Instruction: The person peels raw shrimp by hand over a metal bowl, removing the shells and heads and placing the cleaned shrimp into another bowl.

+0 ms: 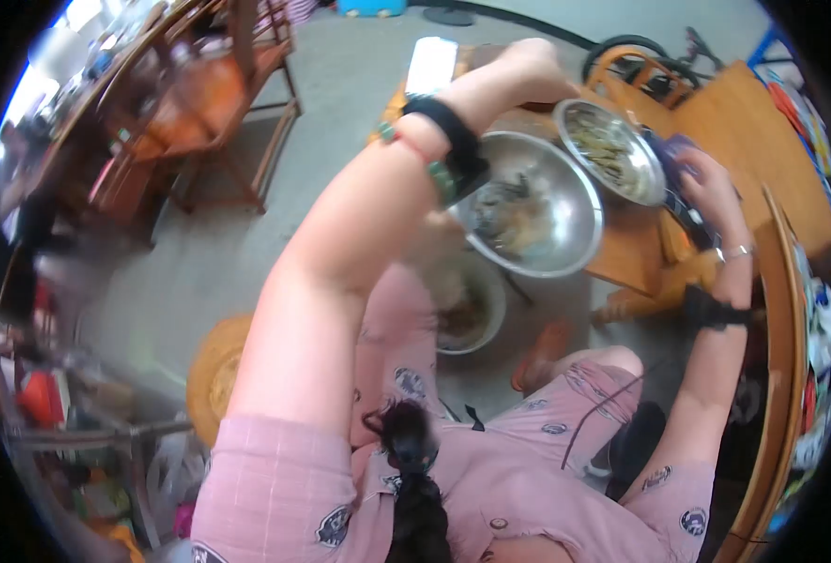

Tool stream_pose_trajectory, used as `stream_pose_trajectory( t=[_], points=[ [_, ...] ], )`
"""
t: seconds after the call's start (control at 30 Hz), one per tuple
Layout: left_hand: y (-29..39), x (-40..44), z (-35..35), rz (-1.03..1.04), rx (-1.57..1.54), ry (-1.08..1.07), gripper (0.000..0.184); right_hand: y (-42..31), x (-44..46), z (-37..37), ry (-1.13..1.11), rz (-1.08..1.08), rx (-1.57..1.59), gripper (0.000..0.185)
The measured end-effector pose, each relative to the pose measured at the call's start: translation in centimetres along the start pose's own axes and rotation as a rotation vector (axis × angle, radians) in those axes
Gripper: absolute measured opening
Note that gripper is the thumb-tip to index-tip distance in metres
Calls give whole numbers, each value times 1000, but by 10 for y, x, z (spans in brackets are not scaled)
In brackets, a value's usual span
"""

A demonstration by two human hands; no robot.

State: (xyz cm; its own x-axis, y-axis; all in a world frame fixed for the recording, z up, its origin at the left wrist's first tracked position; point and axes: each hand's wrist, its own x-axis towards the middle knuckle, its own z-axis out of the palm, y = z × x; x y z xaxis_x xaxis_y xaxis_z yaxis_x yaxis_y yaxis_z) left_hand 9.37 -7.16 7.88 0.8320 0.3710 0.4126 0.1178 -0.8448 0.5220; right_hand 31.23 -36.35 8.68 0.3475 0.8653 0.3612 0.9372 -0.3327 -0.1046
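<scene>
My left hand (533, 70) reaches far forward over the small wooden table, beyond the large metal basin. Its fingers are hidden behind the bent wrist. That basin (570, 230) has dark pieces and brownish wet matter at its bottom. Beside it tilts a smaller metal bowl (608, 155) of greenish strips. My right hand (713, 192) is at that bowl's right side, its fingers bent round a dark purple, cloth-like thing (675, 150). What exactly this thing is, I cannot make out. Lower down, partly behind my left arm, sits another bowl (495, 314) with pale and brown contents.
A bright white rectangle (431, 66) lies at the table's far left corner. Wooden chairs stand at the left (185, 117) and behind the bowls (640, 80). A wooden panel (783, 375) runs close along my right arm. A round stool (216, 371) is by my left leg.
</scene>
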Motion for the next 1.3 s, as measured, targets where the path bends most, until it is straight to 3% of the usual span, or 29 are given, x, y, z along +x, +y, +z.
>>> stream_pose_trajectory(
  t=[0.07, 0.1, 0.27, 0.47, 0.6, 0.67, 0.8, 1.03, 1.3],
  points=[
    [21, -3, -12, -30, -228, -62, 36, -42, 12, -18, -102, 137, 110, 22],
    [30, -9, -16, -73, -503, -102, 34, -52, 20, -23, -113, 157, 121, 22],
    [53, -39, -11, -32, -1067, -187, 34, -83, 47, -18, -222, 231, 53, 24],
    [17, -60, 10, -73, -1455, -190, 34, -88, 48, 27, -377, 228, -82, 24],
    [-1, -74, 12, -168, -1560, -122, 33, -68, 53, 57, -360, 243, -158, 23],
    [-11, -72, 16, -194, -1712, -74, 33, -47, 62, 72, -324, 58, -256, 21],
    [-18, -68, 18, -288, -1873, -8, 37, -37, 75, 86, -289, -70, -330, 25],
    [-26, -69, 27, -326, -1837, -10, 38, -19, 93, 108, -474, 9, -342, 39],
    [-22, -70, 33, -335, -1751, -61, 35, 10, 87, 113, -421, -17, -325, 19]
  ],
)
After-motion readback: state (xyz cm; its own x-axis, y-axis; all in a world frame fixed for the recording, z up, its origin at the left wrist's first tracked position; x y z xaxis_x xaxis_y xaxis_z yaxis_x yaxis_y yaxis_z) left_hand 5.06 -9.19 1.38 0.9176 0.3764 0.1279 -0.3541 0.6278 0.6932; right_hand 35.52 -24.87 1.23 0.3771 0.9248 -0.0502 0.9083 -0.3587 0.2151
